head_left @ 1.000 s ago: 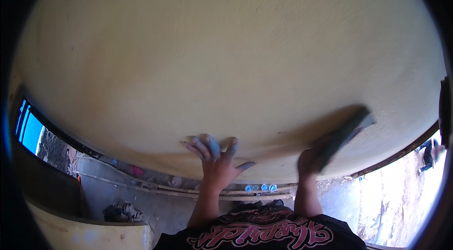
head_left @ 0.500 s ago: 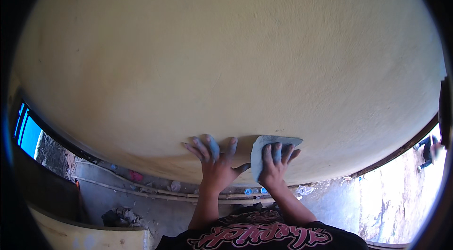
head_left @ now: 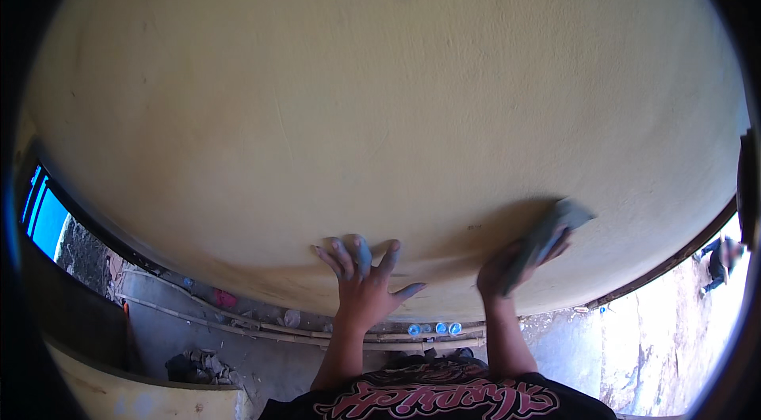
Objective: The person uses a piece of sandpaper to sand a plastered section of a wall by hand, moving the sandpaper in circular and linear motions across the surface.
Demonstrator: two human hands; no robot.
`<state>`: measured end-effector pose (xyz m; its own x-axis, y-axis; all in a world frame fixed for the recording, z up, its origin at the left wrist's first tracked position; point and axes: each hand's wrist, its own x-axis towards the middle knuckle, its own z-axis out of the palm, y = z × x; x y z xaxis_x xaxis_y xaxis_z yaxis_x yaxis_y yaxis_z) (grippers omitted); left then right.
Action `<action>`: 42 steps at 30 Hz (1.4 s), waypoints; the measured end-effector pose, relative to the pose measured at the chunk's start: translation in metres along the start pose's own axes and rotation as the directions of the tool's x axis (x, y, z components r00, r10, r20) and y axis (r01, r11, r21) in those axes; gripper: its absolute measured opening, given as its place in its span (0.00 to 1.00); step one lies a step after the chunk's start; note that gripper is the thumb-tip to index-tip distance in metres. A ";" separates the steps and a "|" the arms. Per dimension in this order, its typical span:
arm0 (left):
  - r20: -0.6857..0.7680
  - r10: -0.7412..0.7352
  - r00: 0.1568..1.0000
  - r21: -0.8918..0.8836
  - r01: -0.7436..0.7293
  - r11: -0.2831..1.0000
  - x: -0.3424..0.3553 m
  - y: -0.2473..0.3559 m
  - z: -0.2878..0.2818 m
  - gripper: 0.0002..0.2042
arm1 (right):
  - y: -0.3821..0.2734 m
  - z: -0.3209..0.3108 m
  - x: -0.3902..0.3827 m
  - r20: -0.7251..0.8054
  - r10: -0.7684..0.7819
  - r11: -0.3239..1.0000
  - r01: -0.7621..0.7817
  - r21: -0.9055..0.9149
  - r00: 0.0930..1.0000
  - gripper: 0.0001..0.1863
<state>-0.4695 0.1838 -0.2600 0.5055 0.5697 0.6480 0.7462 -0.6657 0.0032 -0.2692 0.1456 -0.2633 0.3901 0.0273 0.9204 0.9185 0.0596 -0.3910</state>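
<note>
A cream-coloured wall (head_left: 380, 103) fills most of the view. My left hand (head_left: 361, 284) lies on its lower part with fingers spread, holding nothing; the fingertips look grey with dust. To the right, my right hand (head_left: 495, 271) grips a grey-green sheet of sandpaper (head_left: 533, 252). The sheet is seen nearly edge-on, tilted up to the right and a little blurred. Part of the fingers is hidden behind it. A dark shadow falls on the wall around the sheet; whether it touches the wall there I cannot tell.
Bamboo poles (head_left: 261, 331) lie along the floor below the wall, with plastic cups (head_left: 434, 330) and a pink scrap (head_left: 224, 297) close by. A crumpled dark heap (head_left: 202, 366) sits at lower left. Another person (head_left: 720, 261) is at the far right, outside in bright light.
My right hand has moved right and slightly up along the wall, and the sandpaper has turned from flat to nearly edge-on. My left hand stays in almost the same place.
</note>
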 end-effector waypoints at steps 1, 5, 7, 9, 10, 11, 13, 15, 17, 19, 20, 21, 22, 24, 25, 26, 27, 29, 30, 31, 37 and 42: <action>0.036 0.016 0.999 0.049 -0.017 0.999 0.000 -0.001 -0.001 0.47 | -0.008 0.003 0.017 -0.120 0.147 0.987 -0.137 0.087 0.982 0.22; -0.070 -0.010 0.998 -0.050 0.007 0.999 -0.003 -0.001 0.010 0.43 | -0.002 0.001 -0.045 0.217 -0.224 0.967 0.245 -0.073 0.950 0.24; -0.065 -0.003 0.998 -0.057 -0.001 0.998 -0.002 -0.001 0.011 0.43 | -0.005 -0.002 -0.085 0.292 -0.276 0.951 0.304 -0.054 0.916 0.22; -0.083 -0.003 0.997 -0.077 -0.003 0.997 0.000 -0.001 0.011 0.43 | -0.004 -0.007 -0.075 0.309 -0.286 0.944 0.322 -0.071 0.907 0.21; -0.104 -0.006 0.995 -0.082 -0.002 0.997 -0.001 -0.003 0.011 0.42 | -0.013 -0.008 -0.058 0.291 -0.254 0.954 0.288 -0.078 0.922 0.20; -0.105 -0.009 0.994 -0.083 0.000 0.997 -0.003 -0.004 0.013 0.42 | -0.018 -0.007 -0.041 0.267 -0.227 0.963 0.257 -0.084 0.937 0.18; -0.121 -0.047 0.992 -0.028 0.044 0.999 -0.005 -0.005 0.012 0.41 | -0.021 -0.005 -0.010 0.193 -0.176 0.969 0.205 -0.138 0.965 0.17; -0.128 -0.039 0.991 -0.040 0.034 0.999 -0.002 0.001 0.008 0.40 | -0.011 -0.001 0.025 0.042 -0.116 0.983 0.121 -0.140 0.992 0.18; -0.142 -0.030 0.989 -0.047 0.023 0.999 0.006 0.005 0.006 0.38 | 0.027 -0.001 0.007 -0.010 0.335 0.891 -0.314 0.327 0.942 0.19; -0.159 -0.022 0.987 -0.060 0.013 0.998 0.003 0.005 0.011 0.37 | 0.022 0.001 0.000 0.098 0.650 0.526 -0.540 0.657 0.754 0.20; -0.147 -0.030 0.989 -0.063 0.021 0.998 0.001 0.003 0.012 0.37 | 0.009 -0.002 -0.008 0.047 0.332 0.876 -0.326 0.355 0.942 0.20; -0.130 0.003 0.991 -0.011 -0.005 1.000 0.002 0.001 0.014 0.40 | -0.004 -0.002 -0.013 0.125 -0.039 0.999 0.037 0.020 0.991 0.20; -0.111 0.041 0.993 0.037 -0.037 0.999 0.002 0.001 0.016 0.44 | -0.013 -0.004 -0.031 0.269 -0.192 0.981 0.175 0.085 0.944 0.21; -0.115 0.005 0.993 -0.005 -0.006 1.000 -0.004 0.000 0.017 0.40 | 0.002 -0.004 -0.050 0.366 -0.382 0.885 0.450 -0.118 0.848 0.21; -0.135 -0.024 0.991 -0.043 0.018 0.999 -0.004 -0.002 0.015 0.36 | 0.004 -0.007 -0.034 0.384 -0.388 0.876 0.465 -0.130 0.838 0.22; -0.137 -0.023 0.990 -0.035 0.018 0.999 -0.004 -0.004 0.013 0.36 | 0.004 -0.005 -0.013 0.295 -0.265 0.933 0.322 -0.162 0.918 0.24; -0.120 0.012 0.993 -0.011 -0.014 1.000 -0.002 -0.003 0.011 0.41 | 0.008 -0.007 0.003 0.205 -0.130 0.967 0.170 -0.190 0.970 0.25; -0.112 0.053 0.992 0.005 -0.053 0.999 0.000 0.001 0.010 0.45 | 0.030 -0.008 -0.003 0.167 0.140 0.987 -0.124 -0.102 0.976 0.26; -0.087 0.036 0.996 -0.007 -0.037 0.999 0.001 0.002 0.008 0.45 | 0.041 -0.010 -0.004 0.139 0.272 0.962 -0.268 -0.049 0.952 0.27; -0.064 0.012 0.998 -0.010 -0.013 1.000 0.000 0.002 0.008 0.44 | 0.022 -0.005 0.002 0.152 0.095 0.987 -0.073 -0.144 0.984 0.28; -0.127 0.035 0.991 0.043 -0.029 0.999 -0.005 -0.004 0.016 0.41 | 0.000 -0.005 -0.023 0.362 -0.380 0.866 0.465 -0.185 0.851 0.29; -0.165 0.014 0.986 -0.008 -0.015 1.000 0.000 0.000 0.015 0.40 | 0.039 -0.009 -0.010 0.174 0.256 0.928 -0.191 -0.320 0.951 0.26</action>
<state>-0.4626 0.1912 -0.2718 0.4374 0.4732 0.7647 0.7347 -0.6784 -0.0003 -0.2365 0.1386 -0.2883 0.5945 0.2149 0.7749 0.7987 -0.2693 -0.5380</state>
